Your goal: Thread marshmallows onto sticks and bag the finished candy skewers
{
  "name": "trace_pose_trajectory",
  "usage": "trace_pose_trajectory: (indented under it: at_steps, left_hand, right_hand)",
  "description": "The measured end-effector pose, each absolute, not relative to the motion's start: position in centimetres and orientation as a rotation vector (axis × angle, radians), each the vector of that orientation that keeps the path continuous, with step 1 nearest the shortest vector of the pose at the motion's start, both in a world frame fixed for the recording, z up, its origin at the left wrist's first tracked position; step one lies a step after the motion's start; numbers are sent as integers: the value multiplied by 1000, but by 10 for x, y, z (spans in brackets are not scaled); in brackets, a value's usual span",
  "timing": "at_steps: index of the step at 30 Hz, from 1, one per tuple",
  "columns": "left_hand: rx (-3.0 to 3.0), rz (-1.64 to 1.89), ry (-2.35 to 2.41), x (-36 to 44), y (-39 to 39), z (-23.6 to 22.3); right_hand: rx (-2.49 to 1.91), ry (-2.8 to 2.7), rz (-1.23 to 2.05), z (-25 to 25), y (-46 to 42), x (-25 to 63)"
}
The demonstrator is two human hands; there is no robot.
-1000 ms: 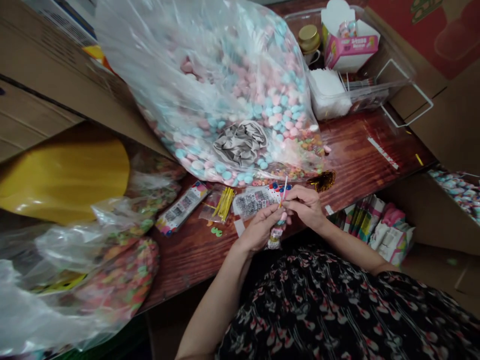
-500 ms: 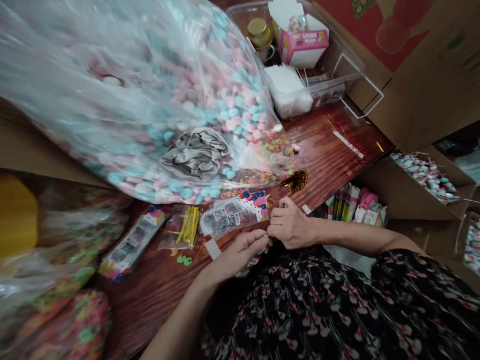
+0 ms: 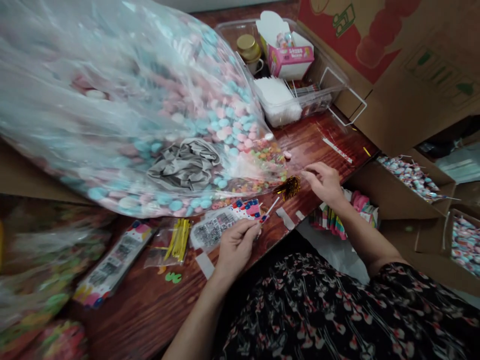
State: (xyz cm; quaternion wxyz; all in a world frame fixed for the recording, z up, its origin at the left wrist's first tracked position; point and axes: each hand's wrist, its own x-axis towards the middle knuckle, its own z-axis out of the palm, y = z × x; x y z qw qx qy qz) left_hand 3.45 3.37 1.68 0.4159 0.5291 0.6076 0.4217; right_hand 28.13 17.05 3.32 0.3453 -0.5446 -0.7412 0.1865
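My left hand [image 3: 240, 245] is closed in a pinch at the front of the dark red wooden table [image 3: 221, 300]. It holds a lollipop; its white stick [image 3: 275, 204] points up and right, and most of its wrapped end is hidden by the fingers. My right hand [image 3: 325, 184] hovers beside a bundle of gold foil twist ties [image 3: 290, 187], fingers half bent and slightly apart, with nothing visible in them. Behind my left hand lies a stack of printed clear bags [image 3: 217, 227]. Left of it is a small bag of yellow twist ties [image 3: 179, 239].
A huge clear bag of pink and blue candies [image 3: 180, 100] covers the back left. Behind stands a plastic bin [image 3: 330, 92] with a pink box [image 3: 290, 61]. Cardboard boxes [image 3: 397, 190] of wrapped sweets sit at right. A printed packet [image 3: 114, 265] lies at left.
My hands, together before, have come apart. The right moved up and right to the gold ties; the left stayed near the bags, and the white stick now shows. The view has shifted slightly.
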Motion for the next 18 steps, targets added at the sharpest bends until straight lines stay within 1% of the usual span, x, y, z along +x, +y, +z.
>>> trace_pose_trajectory:
  at_steps: [2,5,8,10,14,18]
  left_hand:
    - [1028,1085,1508,40,36,19]
    - [678,1052,1477,48,36,21]
    - [512,1022,1455,51,33,20]
    - [470,1024,1450,51,31,19]
    - [428,1038,1435,50,31,15]
    - [469,1046,1433,52,35,16]
  right_hand:
    - [-1529,-2000,561,23,189,285]
    - [-1509,-1933,804,5,207,280]
    - [-1421,-1725,1127,-6,214,275]
    - [-1374,-1609,1268,-8,216,275]
    - [-1257,-1514,1327,-3,214,282]
    - [-1160,-1559,1248,14,207,292]
